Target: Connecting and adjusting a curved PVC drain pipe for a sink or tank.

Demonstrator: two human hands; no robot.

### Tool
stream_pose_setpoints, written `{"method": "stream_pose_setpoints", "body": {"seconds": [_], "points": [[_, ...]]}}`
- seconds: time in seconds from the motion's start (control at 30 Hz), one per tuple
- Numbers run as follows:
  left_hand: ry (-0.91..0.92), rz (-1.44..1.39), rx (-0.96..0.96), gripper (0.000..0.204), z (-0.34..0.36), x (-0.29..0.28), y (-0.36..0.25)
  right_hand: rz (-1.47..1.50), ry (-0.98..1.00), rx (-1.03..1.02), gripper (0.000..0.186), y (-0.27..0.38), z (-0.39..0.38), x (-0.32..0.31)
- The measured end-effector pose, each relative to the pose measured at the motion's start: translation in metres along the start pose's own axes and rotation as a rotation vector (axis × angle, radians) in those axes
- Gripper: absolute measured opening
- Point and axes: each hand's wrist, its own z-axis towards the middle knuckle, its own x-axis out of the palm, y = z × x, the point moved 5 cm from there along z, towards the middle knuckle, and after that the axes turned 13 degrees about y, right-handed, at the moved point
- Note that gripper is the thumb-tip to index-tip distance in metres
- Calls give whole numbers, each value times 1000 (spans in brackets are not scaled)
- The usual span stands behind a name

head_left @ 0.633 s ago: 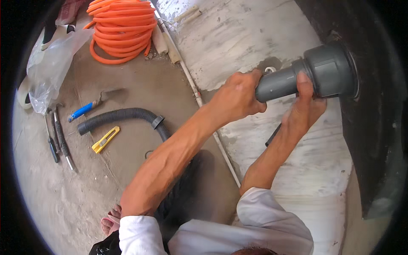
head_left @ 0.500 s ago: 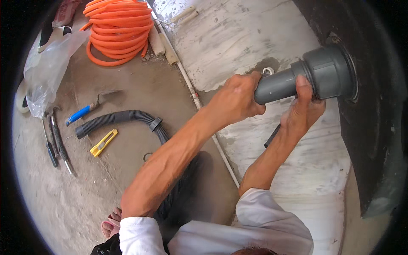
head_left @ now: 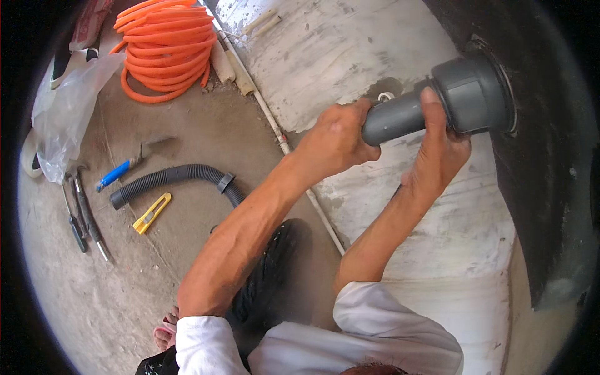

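A grey plastic drain pipe (head_left: 400, 117) runs into a wider collar (head_left: 472, 92), which sits against a dark upright surface (head_left: 531, 156) on the right. My left hand (head_left: 337, 134) is wrapped round the narrow free end of the pipe, hiding its rim. Further right, my right hand (head_left: 437, 147) grips the pipe from below where it meets the collar. Its thumb lies up along the near side, and the other fingers are mostly hidden underneath.
Left on the floor lie a black corrugated hose (head_left: 169, 178), a yellow utility knife (head_left: 152, 214), a blue-handled trowel (head_left: 119, 172), a hammer (head_left: 87, 212) and a screwdriver (head_left: 76, 231). Behind them are an orange hose coil (head_left: 165, 50) and a clear plastic bag (head_left: 69, 119). A thin white pipe (head_left: 269, 115) crosses the floor.
The view has shifted a little, so pipe and hands appear slightly further left and higher. Both hands keep their hold on the pipe.
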Motion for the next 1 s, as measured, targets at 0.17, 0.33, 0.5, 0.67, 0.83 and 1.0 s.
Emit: {"method": "stream_pose_setpoints", "body": {"seconds": [0.17,0.33,0.5,0.67,0.83,1.0], "points": [[31,33,-5,46,1,1,0,35,64,32,75,-6,1,-8],[51,47,-24,46,3,0,-1,187,118,-18,72,-11,7,-9],[30,52,17,45,3,0,-1,254,219,-32,76,-28,14,-17],[76,35,-49,44,5,2,-1,317,412,-72,85,-62,32,-32],[57,99,-67,45,3,-1,-2,398,524,-10,93,-58,32,-26],[67,51,-47,47,1,2,-5,400,192,92,105,-49,9,-14]]}}
